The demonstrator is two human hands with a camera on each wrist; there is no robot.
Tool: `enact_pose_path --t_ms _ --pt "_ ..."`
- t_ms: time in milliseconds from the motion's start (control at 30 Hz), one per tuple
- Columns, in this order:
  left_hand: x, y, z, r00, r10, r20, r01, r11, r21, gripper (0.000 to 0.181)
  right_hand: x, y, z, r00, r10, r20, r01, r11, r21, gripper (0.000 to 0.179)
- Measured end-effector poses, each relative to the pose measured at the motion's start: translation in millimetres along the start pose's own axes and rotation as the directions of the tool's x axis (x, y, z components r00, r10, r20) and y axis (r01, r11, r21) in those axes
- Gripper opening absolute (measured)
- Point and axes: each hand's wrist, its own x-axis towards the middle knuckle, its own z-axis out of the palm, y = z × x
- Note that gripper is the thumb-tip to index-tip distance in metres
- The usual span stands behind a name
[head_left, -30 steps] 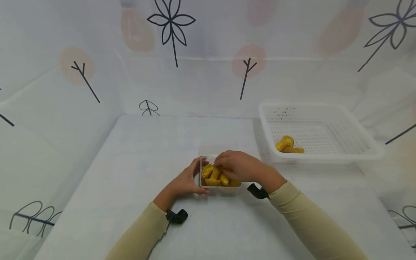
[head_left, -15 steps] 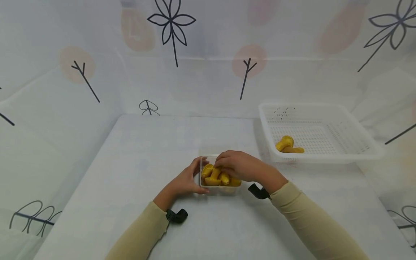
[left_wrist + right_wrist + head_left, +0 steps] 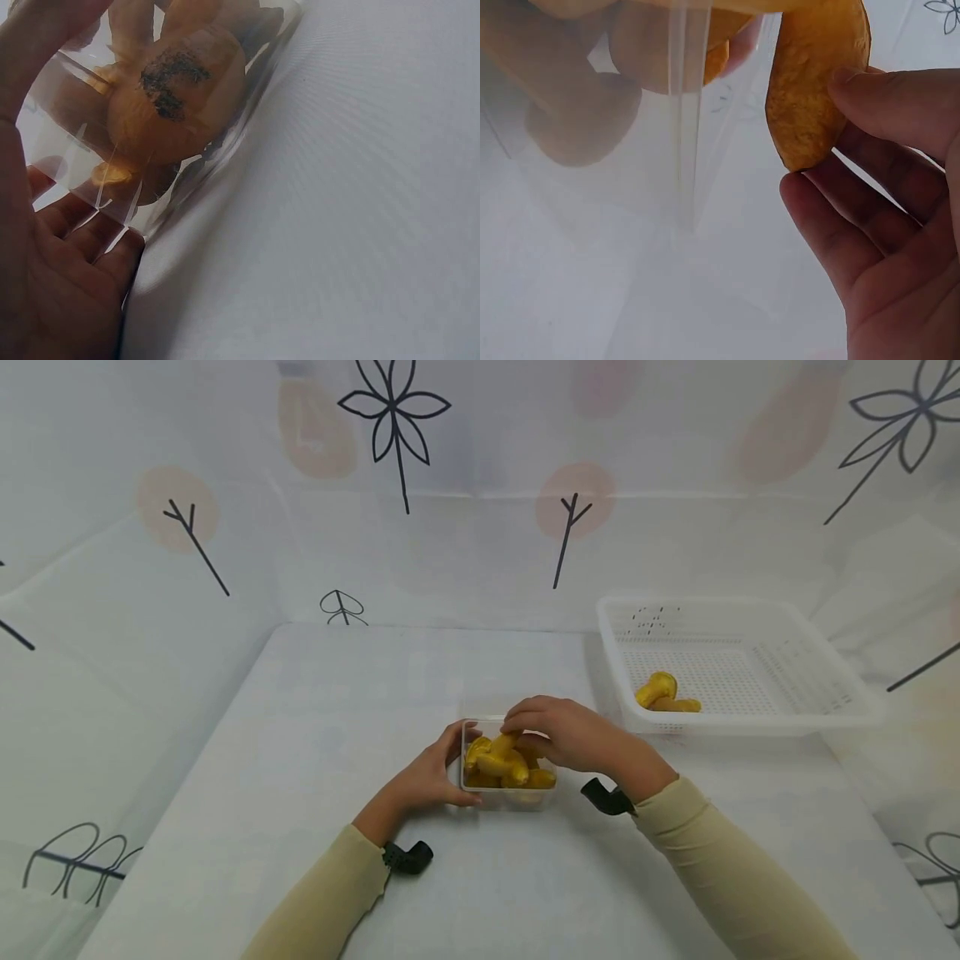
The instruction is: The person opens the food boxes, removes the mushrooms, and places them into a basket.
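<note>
Just below the head view's centre, we see the left hand (image 3: 422,777) with thumb and fingers curved round a clear box (image 3: 510,802) of yellow mushrooms (image 3: 502,766); the right hand (image 3: 570,733), narrowly parted, pinches one mushroom (image 3: 806,90). Others lie in the white basket (image 3: 757,722) at right.

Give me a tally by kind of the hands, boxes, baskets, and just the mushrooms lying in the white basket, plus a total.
Hands (left hand, right hand): 2
Clear box: 1
White basket: 1
Mushrooms in the white basket: 2
Total: 6
</note>
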Motion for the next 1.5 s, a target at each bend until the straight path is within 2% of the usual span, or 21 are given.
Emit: enact_pose_path --t_ms 367,400,600,633,800,1233,1500 --pt "0.3 -1.6 0.7 1.0 -0.015 -0.006 0.015 1.0 0.011 0.109 -10.4 10 -11 0.992 0.004 -0.124 -0.006 1.0 -0.019 0.023" --pt "-0.7 3.1 0.0 1.0 -0.024 0.0 0.024 1.0 0.01 0.108 -11.8 11 -12 0.991 0.012 -0.134 -0.015 1.0 -0.018 0.024" --pt "-0.8 5.1 -1.1 0.999 -0.038 0.015 0.038 0.999 0.01 0.109 -20.3 17 -21 0.984 0.057 -0.172 -0.064 0.997 -0.037 0.024" --pt "0.0 0.6 -0.5 0.999 -0.031 0.011 0.031 0.999 0.013 0.109 -21.8 18 -22 0.982 0.065 -0.176 -0.073 0.997 -0.04 0.024" --pt "-0.6 -0.3 -0.2 1.0 -0.022 -0.007 0.022 1.0 0.013 0.109 -29.1 24 -26 0.974 0.112 -0.196 -0.122 0.992 -0.038 0.025" --pt "-0.2 -2.7 0.7 1.0 -0.001 -0.013 0.001 1.0 0.006 0.111 -45.8 44 -33 0.943 0.159 -0.292 -0.177 0.984 -0.035 0.027" --pt "-0.3 -0.3 1.0 1.0 -0.012 -0.011 0.013 1.0 0.007 0.111 -61.3 57 -38 0.908 0.15 -0.392 -0.189 0.98 -0.063 0.03"
